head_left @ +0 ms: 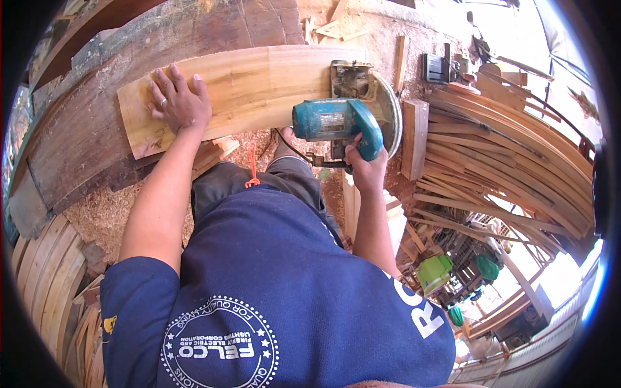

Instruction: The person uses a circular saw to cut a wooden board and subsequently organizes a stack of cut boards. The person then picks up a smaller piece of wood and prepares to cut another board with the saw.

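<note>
A wide, pale wooden board [265, 81] lies across a dark, worn workbench [90, 129]. My left hand [181, 103] rests flat on the board's left part, fingers spread, a ring on one finger. At the board's right end sits a teal circular saw [326, 119], its metal base plate on the wood and its round guard on the right side. My right hand [367, 161] is wrapped round the saw's curved rear handle. The blade itself is hidden, and I cannot tell whether it is turning. A dark power cord [291, 147] trails near the motor.
Long thin wood strips [504, 161] are piled to the right beside a wooden block [414, 139]. Offcuts [333, 29] lie beyond the board. Sawdust [123, 216] covers the floor near my legs. Curved wood pieces [52, 271] stand at lower left. A green container [433, 273] is at lower right.
</note>
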Tool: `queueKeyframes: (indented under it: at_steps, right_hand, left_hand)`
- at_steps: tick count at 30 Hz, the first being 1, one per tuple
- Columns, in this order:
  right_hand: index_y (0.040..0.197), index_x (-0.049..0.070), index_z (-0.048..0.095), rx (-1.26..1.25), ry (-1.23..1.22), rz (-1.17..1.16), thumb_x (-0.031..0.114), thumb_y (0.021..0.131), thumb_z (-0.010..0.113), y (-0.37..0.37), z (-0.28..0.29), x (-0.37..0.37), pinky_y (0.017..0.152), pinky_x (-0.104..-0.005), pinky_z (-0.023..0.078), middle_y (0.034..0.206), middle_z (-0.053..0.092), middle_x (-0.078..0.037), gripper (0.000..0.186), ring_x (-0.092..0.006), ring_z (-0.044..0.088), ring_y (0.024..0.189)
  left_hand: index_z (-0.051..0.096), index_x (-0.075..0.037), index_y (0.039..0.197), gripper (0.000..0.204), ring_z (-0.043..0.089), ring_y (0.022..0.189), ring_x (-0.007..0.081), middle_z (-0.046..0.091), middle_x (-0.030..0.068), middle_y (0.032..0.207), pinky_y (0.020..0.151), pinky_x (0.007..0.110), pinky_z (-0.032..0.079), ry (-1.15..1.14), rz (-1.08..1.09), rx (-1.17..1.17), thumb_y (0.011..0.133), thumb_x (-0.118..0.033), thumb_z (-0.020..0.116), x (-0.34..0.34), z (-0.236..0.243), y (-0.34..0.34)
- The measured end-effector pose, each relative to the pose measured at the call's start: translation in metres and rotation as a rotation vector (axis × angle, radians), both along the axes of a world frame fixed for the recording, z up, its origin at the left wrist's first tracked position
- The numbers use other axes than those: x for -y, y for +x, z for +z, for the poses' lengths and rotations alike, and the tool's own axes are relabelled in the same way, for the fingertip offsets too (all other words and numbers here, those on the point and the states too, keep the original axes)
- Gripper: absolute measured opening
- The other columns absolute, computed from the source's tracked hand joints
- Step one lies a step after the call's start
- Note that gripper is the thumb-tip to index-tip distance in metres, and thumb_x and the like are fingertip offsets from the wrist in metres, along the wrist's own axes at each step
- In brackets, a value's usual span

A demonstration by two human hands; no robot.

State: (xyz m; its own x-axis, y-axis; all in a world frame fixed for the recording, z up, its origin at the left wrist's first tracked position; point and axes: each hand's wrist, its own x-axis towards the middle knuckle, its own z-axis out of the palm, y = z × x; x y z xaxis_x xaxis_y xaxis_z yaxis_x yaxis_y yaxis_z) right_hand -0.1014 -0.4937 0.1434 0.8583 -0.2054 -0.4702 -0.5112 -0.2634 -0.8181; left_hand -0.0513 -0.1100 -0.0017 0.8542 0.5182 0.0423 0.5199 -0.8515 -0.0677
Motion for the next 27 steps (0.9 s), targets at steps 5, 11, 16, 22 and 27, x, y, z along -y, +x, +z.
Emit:
queueKeyframes:
  at_steps: [5, 11, 16, 22, 27]
  right_hand:
    - [0.1, 0.005, 0.065, 0.005, -0.003, -0.008, 0.002, 0.084, 0.073, 0.008, 0.0, -0.004, 0.064, -0.0258, 0.046, 0.08, 0.061, 0.003, 0.017, -0.0067, 0.055, 0.071]
    - [0.104, 0.001, 0.062, 0.027, -0.027, 0.021, -0.003, 0.084, 0.069, 0.017, -0.002, -0.005, 0.061, -0.0275, 0.05, 0.077, 0.063, -0.003, 0.022, -0.0123, 0.062, 0.064]
    - [0.105, 0.001, 0.062, 0.055, -0.044, 0.04, -0.003, 0.085, 0.068, 0.019, -0.006, -0.002, 0.061, -0.0274, 0.05, 0.077, 0.063, -0.003, 0.021, -0.0123, 0.061, 0.064]
    - [0.099, 0.005, 0.065, 0.013, -0.022, 0.015, 0.004, 0.084, 0.073, 0.027, -0.002, -0.006, 0.066, -0.027, 0.046, 0.08, 0.06, 0.003, 0.017, -0.0073, 0.054, 0.072]
    - [0.104, 0.001, 0.061, 0.072, -0.061, 0.07, -0.001, 0.085, 0.069, 0.033, -0.009, -0.005, 0.061, -0.0278, 0.05, 0.078, 0.062, -0.003, 0.021, -0.0123, 0.061, 0.064]
  left_hand:
    - [0.037, -0.024, 0.164, 0.068, 0.024, 0.159, 0.0386, 0.025, 0.0103, 0.175, 0.118, 0.069, 0.024, -0.027, -0.004, 0.013, 0.105, -0.056, 0.043, 0.0, 0.0, -0.001]
    - [0.038, -0.024, 0.164, 0.068, 0.024, 0.159, 0.0395, 0.026, 0.0102, 0.175, 0.118, 0.069, 0.023, -0.026, -0.007, 0.009, 0.105, -0.056, 0.045, -0.001, 0.0, 0.0]
    - [0.037, -0.024, 0.164, 0.068, 0.024, 0.159, 0.0382, 0.025, 0.0097, 0.175, 0.118, 0.069, 0.022, -0.038, 0.011, 0.016, 0.105, -0.056, 0.044, 0.0, -0.001, 0.0]
    - [0.035, -0.024, 0.165, 0.07, 0.023, 0.159, 0.0373, 0.023, 0.0095, 0.176, 0.119, 0.068, 0.022, -0.036, 0.016, -0.022, 0.105, -0.057, 0.043, 0.001, 0.001, 0.0]
    - [0.034, -0.024, 0.166, 0.069, 0.022, 0.16, 0.0373, 0.023, 0.0099, 0.176, 0.119, 0.068, 0.021, -0.014, 0.008, -0.04, 0.105, -0.057, 0.042, 0.0, 0.001, 0.0]
